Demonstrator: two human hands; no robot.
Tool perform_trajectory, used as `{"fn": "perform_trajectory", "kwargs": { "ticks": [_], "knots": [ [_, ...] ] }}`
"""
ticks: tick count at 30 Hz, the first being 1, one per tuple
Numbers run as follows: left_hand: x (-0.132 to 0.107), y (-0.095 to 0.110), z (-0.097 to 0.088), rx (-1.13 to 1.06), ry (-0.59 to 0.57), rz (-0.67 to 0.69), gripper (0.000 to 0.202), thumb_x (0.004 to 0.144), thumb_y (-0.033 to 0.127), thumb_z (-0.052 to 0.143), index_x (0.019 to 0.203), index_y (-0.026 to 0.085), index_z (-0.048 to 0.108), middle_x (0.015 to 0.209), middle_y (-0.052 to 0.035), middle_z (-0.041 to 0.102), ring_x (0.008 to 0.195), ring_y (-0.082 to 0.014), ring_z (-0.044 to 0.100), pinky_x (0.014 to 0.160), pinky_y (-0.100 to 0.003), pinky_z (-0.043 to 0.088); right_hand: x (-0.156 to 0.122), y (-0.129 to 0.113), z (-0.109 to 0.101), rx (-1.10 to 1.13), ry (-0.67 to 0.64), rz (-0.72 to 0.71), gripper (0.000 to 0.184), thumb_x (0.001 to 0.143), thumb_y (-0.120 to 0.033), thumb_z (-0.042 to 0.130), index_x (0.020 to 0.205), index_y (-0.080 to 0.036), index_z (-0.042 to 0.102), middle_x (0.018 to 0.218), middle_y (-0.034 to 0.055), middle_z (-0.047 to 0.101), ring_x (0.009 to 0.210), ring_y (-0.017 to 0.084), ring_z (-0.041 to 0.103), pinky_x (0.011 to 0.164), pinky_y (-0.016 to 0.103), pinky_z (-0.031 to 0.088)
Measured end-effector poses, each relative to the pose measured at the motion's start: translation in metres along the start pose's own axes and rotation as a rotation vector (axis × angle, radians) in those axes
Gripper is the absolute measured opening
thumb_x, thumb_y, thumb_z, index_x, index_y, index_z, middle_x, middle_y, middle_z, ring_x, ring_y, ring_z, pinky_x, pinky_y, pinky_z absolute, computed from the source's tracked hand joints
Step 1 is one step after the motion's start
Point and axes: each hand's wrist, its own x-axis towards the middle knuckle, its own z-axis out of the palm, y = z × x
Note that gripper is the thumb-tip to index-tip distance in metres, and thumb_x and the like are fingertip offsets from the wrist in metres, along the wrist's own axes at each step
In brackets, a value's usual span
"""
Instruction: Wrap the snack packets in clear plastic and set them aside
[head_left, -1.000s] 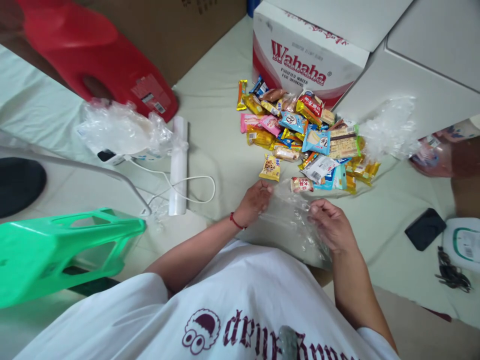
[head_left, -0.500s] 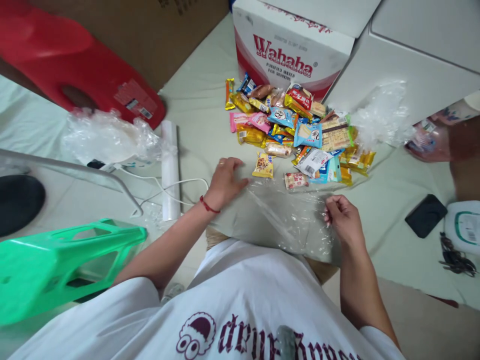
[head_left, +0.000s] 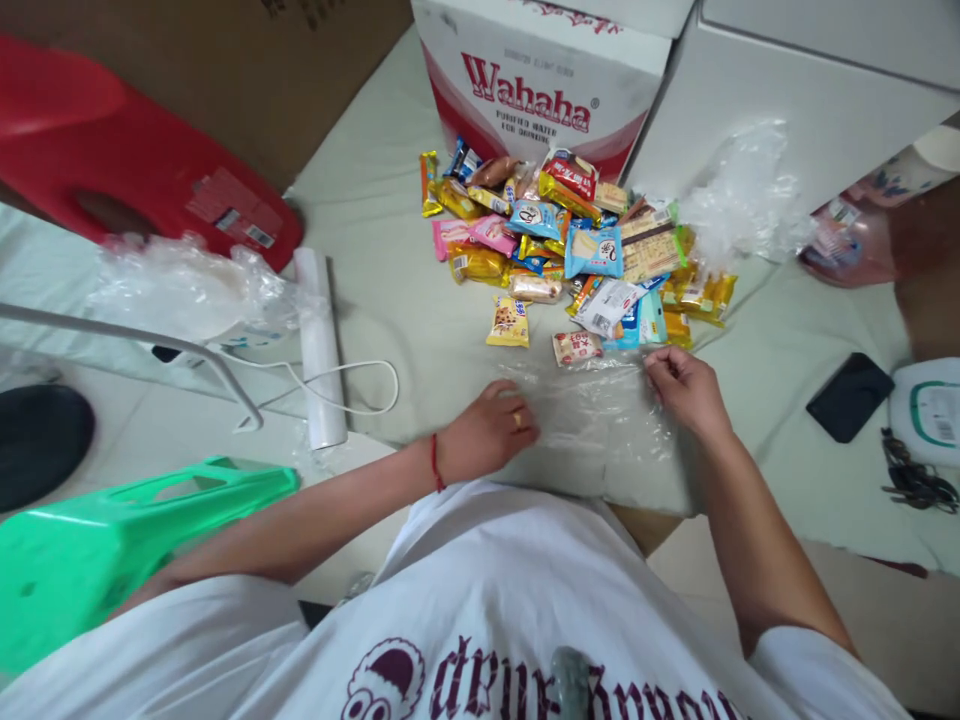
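Observation:
A clear plastic bag (head_left: 600,410) lies flattened and crinkled near the table's front edge. My right hand (head_left: 686,390) pinches its upper right part between thumb and fingers. At the bag's left end is my left hand (head_left: 491,430), back turned up, fingers curled in on the plastic; the fingertips are partly hidden. Just beyond the bag lie a small red-and-white packet (head_left: 577,348) and a yellow cookie packet (head_left: 508,322). Behind them spreads a heap of wrapped snacks (head_left: 592,250) in many colours.
A Wahaba-style water carton (head_left: 540,100) stands behind the heap. Crumpled clear plastic (head_left: 742,190) sits to its right. On the left are a red jug (head_left: 225,190), a white roll (head_left: 319,350), a cable and a green stool (head_left: 150,540). A black case (head_left: 850,397) lies at right.
My left hand has moved right and nearer my body, its spread fingers now curled at the bag. My right hand keeps its pinch, slightly farther forward. The view has shifted a little.

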Motion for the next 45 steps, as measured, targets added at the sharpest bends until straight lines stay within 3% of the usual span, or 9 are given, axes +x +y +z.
{"fn": "perform_trajectory", "kwargs": {
  "ticks": [6,11,17,23,27,31,34,39,45],
  "knots": [
    [-0.037,0.03,-0.021,-0.134,-0.021,0.051,0.028,0.102,0.035,0.057,0.121,0.019,0.069,0.125,-0.0129,0.073,0.113,-0.024,0.063,0.094,-0.036,0.05,0.035,0.003,-0.009,-0.176,-0.125,-0.27,0.03,0.088,-0.048,0.063,0.087,-0.019,0.073,0.077,0.0037,0.07,0.07,0.017,0.059,0.069,0.029,0.043],
    [-0.009,0.05,-0.046,-0.026,0.095,-0.079,0.021,0.104,0.027,0.053,0.11,0.019,0.072,0.124,-0.0112,0.074,0.09,-0.0185,0.064,0.081,-0.033,0.052,0.043,-0.01,-0.007,-0.271,-0.193,-0.392,0.032,0.091,-0.048,0.059,0.082,-0.02,0.072,0.078,0.0054,0.07,0.071,0.018,0.06,0.07,0.03,0.043],
    [0.056,0.068,0.003,0.047,0.112,0.173,0.025,0.103,0.017,0.051,0.117,0.024,0.07,0.143,-0.0095,0.065,0.135,-0.0244,0.055,0.104,-0.044,0.047,0.04,-0.017,-0.003,-0.329,-0.187,-0.393,0.034,0.091,-0.047,0.057,0.078,-0.02,0.072,0.074,0.0052,0.07,0.067,0.018,0.058,0.067,0.03,0.041],
    [0.052,0.042,0.03,-0.24,-0.102,-0.33,0.021,0.091,0.009,0.054,0.1,0.018,0.071,0.099,-0.01,0.073,0.088,-0.0217,0.068,0.077,-0.035,0.051,0.034,-0.006,-0.015,-0.295,-0.167,-0.342,0.03,0.091,-0.044,0.058,0.088,-0.02,0.076,0.085,0.006,0.076,0.076,0.02,0.064,0.074,0.031,0.045],
    [0.012,0.027,0.018,-0.836,0.109,-0.681,0.009,0.088,0.024,0.059,0.089,0.018,0.067,0.078,-0.0015,0.066,0.067,-0.0138,0.059,0.062,-0.025,0.046,0.032,0.012,-0.015,-0.221,-0.138,-0.256,0.032,0.09,-0.045,0.059,0.089,-0.018,0.076,0.081,0.0047,0.074,0.073,0.018,0.063,0.071,0.029,0.046],
    [-0.018,0.022,0.008,-1.276,0.364,-1.086,0.033,0.079,0.047,0.074,0.086,0.017,0.063,0.065,0.0051,0.056,0.047,-0.0057,0.042,0.046,-0.02,0.033,0.03,0.025,-0.009,-0.195,-0.117,-0.22,0.032,0.092,-0.045,0.059,0.094,-0.018,0.076,0.083,0.0051,0.074,0.074,0.019,0.064,0.073,0.031,0.048],
    [-0.026,0.019,0.007,-1.33,0.475,-1.23,0.041,0.073,0.053,0.079,0.082,0.017,0.061,0.057,0.0073,0.052,0.042,-0.0039,0.036,0.042,-0.019,0.025,0.02,0.019,-0.013,-0.262,-0.07,-0.304,0.028,0.093,-0.042,0.06,0.098,-0.02,0.077,0.094,0.0079,0.074,0.086,0.023,0.067,0.083,0.037,0.051],
    [-0.025,0.01,0.004,-1.267,0.425,-1.242,0.039,0.077,0.052,0.075,0.07,0.018,0.056,0.05,0.007,0.049,0.042,-0.0045,0.036,0.042,-0.018,0.025,-0.03,-0.031,-0.037,-0.31,0.314,-0.494,0.02,0.096,-0.034,0.064,0.11,-0.026,0.076,0.109,0.01,0.07,0.094,0.024,0.065,0.085,0.039,0.053],
    [-0.02,-0.023,-0.009,-1.246,0.268,-1.072,0.025,0.074,0.039,0.075,0.075,0.018,0.061,0.052,0.0072,0.051,0.043,-0.0063,0.04,0.044,-0.019,0.028,-0.084,-0.077,0.009,-0.444,-0.593,-0.655,0.026,0.102,-0.029,0.054,0.114,-0.029,0.077,0.086,0.0059,0.073,0.08,0.022,0.065,0.071,0.033,0.049]
  ]
}}
